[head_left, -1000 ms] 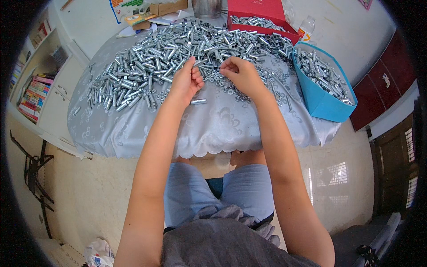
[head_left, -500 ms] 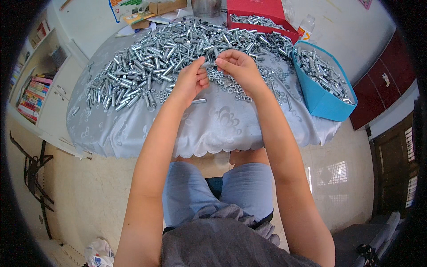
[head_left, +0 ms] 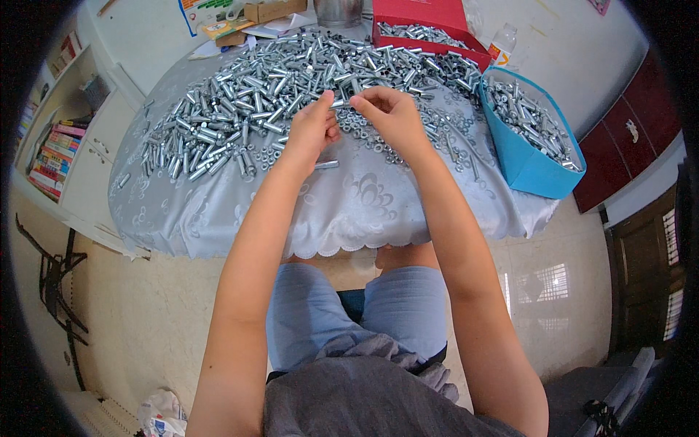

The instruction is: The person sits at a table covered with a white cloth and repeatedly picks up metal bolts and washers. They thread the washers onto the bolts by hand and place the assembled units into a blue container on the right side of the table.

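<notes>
Over the near side of the metal heap, my left hand (head_left: 313,130) is closed, holding a silver expansion bolt (head_left: 338,105) between thumb and fingers. The bolt points toward my right hand (head_left: 397,122), whose thumb and curled fingers pinch at its right end. What lies inside the right fingertips is partly hidden. Behind and left of the hands spreads a big pile of similar expansion bolts (head_left: 244,95). Loose nuts (head_left: 376,138) lie below and between my hands. One single bolt (head_left: 326,164) rests on the cloth near my left wrist.
A pale patterned tablecloth (head_left: 364,200) covers the table. At the right edge stands a blue fabric bin (head_left: 539,169) filled with bolts. Toward the back are a red box (head_left: 422,10) with more bolts, a plastic bottle (head_left: 502,42), a metal bucket (head_left: 338,13) and a cardboard box (head_left: 275,10).
My right hand has shifted slightly left and turned, its fingers curling over more. The left hand stays nearly in place, still holding the expansion bolt.
</notes>
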{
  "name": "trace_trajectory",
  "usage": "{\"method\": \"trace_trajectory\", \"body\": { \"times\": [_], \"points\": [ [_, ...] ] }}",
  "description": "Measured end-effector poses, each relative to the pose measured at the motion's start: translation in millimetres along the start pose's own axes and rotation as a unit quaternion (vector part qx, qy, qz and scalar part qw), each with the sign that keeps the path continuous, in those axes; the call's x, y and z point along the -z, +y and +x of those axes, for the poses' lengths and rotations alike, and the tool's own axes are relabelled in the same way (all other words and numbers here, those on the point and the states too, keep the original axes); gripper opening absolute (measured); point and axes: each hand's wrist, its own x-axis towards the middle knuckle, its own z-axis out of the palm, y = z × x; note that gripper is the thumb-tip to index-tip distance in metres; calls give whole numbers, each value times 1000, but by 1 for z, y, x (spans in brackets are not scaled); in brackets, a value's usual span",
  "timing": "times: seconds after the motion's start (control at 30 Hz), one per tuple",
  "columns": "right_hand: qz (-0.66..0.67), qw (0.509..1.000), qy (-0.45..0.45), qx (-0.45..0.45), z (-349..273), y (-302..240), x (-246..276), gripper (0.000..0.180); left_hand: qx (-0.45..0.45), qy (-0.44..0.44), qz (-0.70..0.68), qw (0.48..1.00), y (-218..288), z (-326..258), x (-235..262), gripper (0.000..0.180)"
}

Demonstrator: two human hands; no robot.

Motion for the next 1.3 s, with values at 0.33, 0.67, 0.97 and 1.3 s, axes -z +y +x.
{"method": "trace_trajectory", "body": {
  "times": [0.33, 0.67, 0.97, 1.3],
  "points": [
    [-54, 998, 29, 20, 3, 3, 1, 23, -13, 12, -39, 999, -1, 1, 1, 36],
    [-379, 907, -82, 167, -5, 24, 8, 18, -15, 43, -67, 997, 0, 4, 8, 31],
    [-79, 996, -32, 25, 0, 6, 0, 17, 3, 51, -50, 997, 2, 3, 3, 34],
    [143, 984, -26, -102, 3, -4, 2, 18, 31, -17, -46, 998, 2, 0, 1, 36]
  ]
}}
